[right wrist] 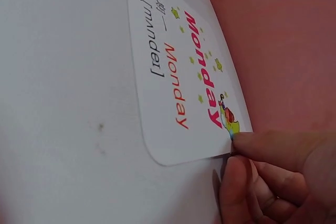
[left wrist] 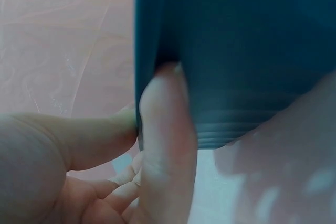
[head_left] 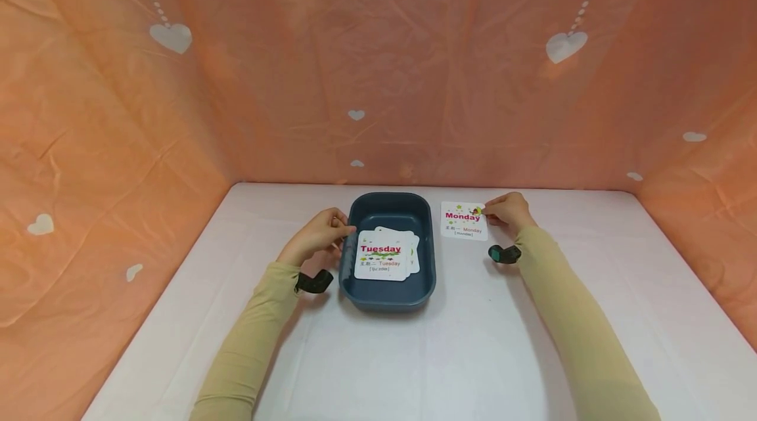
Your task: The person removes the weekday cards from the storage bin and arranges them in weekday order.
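A dark blue plastic tray (head_left: 390,296) stands in the middle of the white table, with several square flashcards inside; the top flashcard (head_left: 381,270) reads "Tuesday". My left hand (head_left: 319,235) grips the tray's left rim; in the left wrist view the thumb and a finger (left wrist: 168,145) pinch the blue wall between them. To the right of the tray, a "Monday" flashcard (head_left: 464,222) lies at or just above the table top; which of these I cannot tell. My right hand (head_left: 510,209) pinches its right edge, thumb and fingers at the corner by the small cartoon picture in the right wrist view.
The white table (head_left: 414,368) reaches to orange cloth walls (head_left: 402,79) with white hearts at the back and both sides. Each wrist wears a dark camera mount, one on the left (head_left: 315,282) and one on the right (head_left: 504,254).
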Demonstrator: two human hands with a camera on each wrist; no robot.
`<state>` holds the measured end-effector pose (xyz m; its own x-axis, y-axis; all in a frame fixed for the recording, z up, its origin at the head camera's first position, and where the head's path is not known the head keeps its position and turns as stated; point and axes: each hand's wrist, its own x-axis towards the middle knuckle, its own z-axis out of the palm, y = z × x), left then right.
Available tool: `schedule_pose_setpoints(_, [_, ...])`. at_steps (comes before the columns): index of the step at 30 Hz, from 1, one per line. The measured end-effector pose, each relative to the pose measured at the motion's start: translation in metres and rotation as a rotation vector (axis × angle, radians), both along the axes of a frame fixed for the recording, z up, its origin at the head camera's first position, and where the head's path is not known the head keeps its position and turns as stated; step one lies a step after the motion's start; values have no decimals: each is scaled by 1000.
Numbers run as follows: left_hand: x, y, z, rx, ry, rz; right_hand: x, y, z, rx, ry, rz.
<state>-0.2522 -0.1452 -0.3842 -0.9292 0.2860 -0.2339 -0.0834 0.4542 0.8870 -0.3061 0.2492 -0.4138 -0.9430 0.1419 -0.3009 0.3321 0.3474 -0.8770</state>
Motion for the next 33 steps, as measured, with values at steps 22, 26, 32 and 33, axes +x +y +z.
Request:
schedule_pose_setpoints(22, [-2,1,0,9,-13,0,5,-1,23,-18,148,147])
schedule_pose_setpoints(26, [-2,0,0,10,-22,3,4,-9,40,-19,185,215])
schedule_pose_setpoints(32, [-4,2,-1,6,-20,3,5,-25,61,-47,206,260])
schedule_pose_setpoints(33, [-4,2,-1,5,-20,0,6,-27,64,-46,215,269])
